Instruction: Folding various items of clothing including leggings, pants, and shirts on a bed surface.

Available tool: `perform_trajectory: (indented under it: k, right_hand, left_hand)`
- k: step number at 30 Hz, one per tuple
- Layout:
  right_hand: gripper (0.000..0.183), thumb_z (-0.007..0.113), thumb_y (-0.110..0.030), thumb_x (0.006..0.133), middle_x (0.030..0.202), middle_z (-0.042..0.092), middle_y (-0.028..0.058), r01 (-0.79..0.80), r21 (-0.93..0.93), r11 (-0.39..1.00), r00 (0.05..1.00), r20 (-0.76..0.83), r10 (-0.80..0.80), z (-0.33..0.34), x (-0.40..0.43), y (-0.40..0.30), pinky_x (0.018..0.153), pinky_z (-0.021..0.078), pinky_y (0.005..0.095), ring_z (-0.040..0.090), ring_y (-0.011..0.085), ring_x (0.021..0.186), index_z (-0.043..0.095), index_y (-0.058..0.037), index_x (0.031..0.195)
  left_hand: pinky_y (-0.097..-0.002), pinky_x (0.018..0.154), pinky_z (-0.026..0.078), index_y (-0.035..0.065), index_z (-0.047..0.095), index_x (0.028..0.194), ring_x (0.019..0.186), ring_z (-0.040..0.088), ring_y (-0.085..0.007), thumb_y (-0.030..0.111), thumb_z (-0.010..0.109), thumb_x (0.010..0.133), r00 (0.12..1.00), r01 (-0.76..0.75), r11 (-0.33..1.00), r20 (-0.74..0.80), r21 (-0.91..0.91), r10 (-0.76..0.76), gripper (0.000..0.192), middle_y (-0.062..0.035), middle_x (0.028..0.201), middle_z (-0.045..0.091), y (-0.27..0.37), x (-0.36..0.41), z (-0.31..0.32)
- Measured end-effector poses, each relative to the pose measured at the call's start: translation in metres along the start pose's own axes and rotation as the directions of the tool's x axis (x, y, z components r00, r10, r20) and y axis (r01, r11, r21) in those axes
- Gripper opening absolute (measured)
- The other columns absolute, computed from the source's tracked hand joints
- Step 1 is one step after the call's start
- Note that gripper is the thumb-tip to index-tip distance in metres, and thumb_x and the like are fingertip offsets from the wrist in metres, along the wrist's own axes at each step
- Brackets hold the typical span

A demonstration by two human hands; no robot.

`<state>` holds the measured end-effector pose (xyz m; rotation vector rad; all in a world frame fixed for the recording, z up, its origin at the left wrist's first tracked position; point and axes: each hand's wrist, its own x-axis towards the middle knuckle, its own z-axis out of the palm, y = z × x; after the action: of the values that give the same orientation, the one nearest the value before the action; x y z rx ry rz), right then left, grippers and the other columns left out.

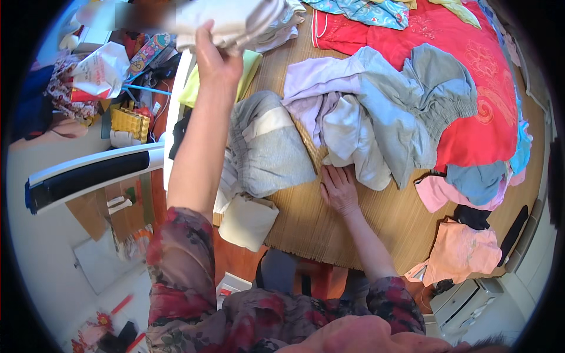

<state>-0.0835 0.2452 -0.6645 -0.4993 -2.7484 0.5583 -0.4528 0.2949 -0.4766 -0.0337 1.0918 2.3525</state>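
Note:
My left hand (218, 57) is raised at the upper left, its fingers closed on a bundle of pale folded cloth (229, 20). My right hand (339, 187) lies palm down on the bamboo mat (309, 220), fingertips touching the lower edge of a rumpled pale garment (366, 163). That garment lies with a lilac one (324, 79) and a grey one with a gathered elastic edge (441, 97). Between my arms rests a folded grey garment (280, 154) with a gathered waistband, and a cream folded cloth (249, 223) hangs at the mat's near edge.
A large red embroidered cloth (476, 128) covers the back right. Pink and blue clothes (476, 183) and a peach garment (463, 251) lie at the right edge. Yellow-green cloth (251, 70) is behind my left forearm. A white rail with a dark pad (92, 181) juts out left.

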Motion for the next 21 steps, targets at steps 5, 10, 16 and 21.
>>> perform_trajectory:
  k: [5,10,16,21]
  right_hand:
    - [0.053,0.063,-0.022,0.075,0.125,0.050,0.0112,-0.036,0.005,0.999,0.999,0.037,0.036,-0.001,0.002,0.007,0.100,0.0359,0.0446,0.047,0.0283,0.115,0.053,-0.0040,0.123]
    - [0.052,0.063,-0.022,0.074,0.126,0.050,0.0109,-0.035,0.029,0.999,0.998,0.058,0.033,-0.002,0.008,0.004,0.100,0.0359,0.0441,0.048,0.0273,0.114,0.054,-0.0041,0.123]
    - [0.049,0.063,-0.023,0.074,0.124,0.052,0.0086,-0.050,0.041,0.998,0.997,0.054,0.047,0.001,0.002,0.007,0.101,0.0350,0.0455,0.048,0.0256,0.116,0.056,-0.0049,0.119]
    - [0.049,0.063,-0.021,0.073,0.122,0.052,0.0097,-0.039,0.073,0.997,0.999,0.017,0.038,-0.003,0.008,0.001,0.101,0.0356,0.0447,0.049,0.0270,0.115,0.056,-0.0026,0.118]
  left_hand:
    - [-0.0490,0.091,0.046,0.0053,0.052,0.116,0.104,0.057,-0.0314,0.032,0.047,0.091,0.994,-0.039,0.999,0.100,0.022,0.037,0.037,-0.0112,0.110,0.060,-0.046,0.104,-0.001]
    - [-0.0474,0.086,0.050,0.0005,0.047,0.121,0.101,0.059,-0.0317,0.034,0.037,0.097,0.947,0.234,0.914,-0.290,0.330,-0.138,0.042,-0.0178,0.110,0.059,-0.118,0.141,-0.065]
    - [-0.0390,0.085,0.050,-0.0039,0.048,0.119,0.096,0.062,-0.0293,0.039,0.043,0.095,0.951,0.296,0.669,-0.142,0.682,-0.275,0.049,-0.0207,0.113,0.058,-0.121,0.057,-0.055]
    - [-0.0410,0.087,0.047,-0.0002,0.059,0.107,0.106,0.057,-0.0324,0.040,0.059,0.086,0.582,-0.811,-0.013,0.805,0.584,-0.118,0.045,-0.0205,0.114,0.058,-0.139,-0.014,-0.074]
